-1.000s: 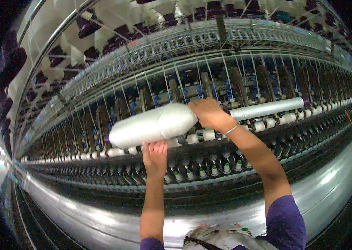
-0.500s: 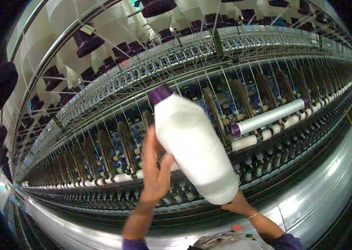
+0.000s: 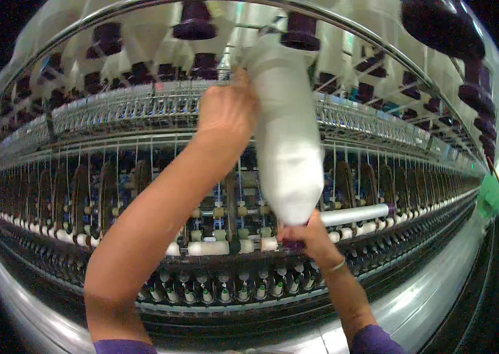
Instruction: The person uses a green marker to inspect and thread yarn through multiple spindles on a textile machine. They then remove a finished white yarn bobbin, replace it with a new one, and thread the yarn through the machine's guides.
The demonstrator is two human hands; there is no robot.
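Observation:
A large white roving bobbin [image 3: 288, 130] stands nearly upright before me, its upper part reaching up among the hanging bobbins. My right hand [image 3: 314, 239] is closed around its purple lower end [image 3: 294, 237]. High on its left side, my left hand [image 3: 229, 109] is curled against the bobbin; its fingertips are blurred and partly hidden. To the right of my right hand, a slimmer, whitish bobbin [image 3: 356, 215] with a purple end lies along the spinning frame's rollers.
White rollers [image 3: 208, 248] run across the spinning frame, above a row of small spindles [image 3: 226, 294]. Overhead, a metal rail [image 3: 143, 6] curves past purple-ended bobbins [image 3: 194, 20]. A green object [image 3: 489, 194] is at the far right. A shiny metal surface [image 3: 415, 307] runs along the lower right.
The large bobbin has been raised and turned more upright. My left hand has gone from open beside it to high against its side. The view has swung left and upward.

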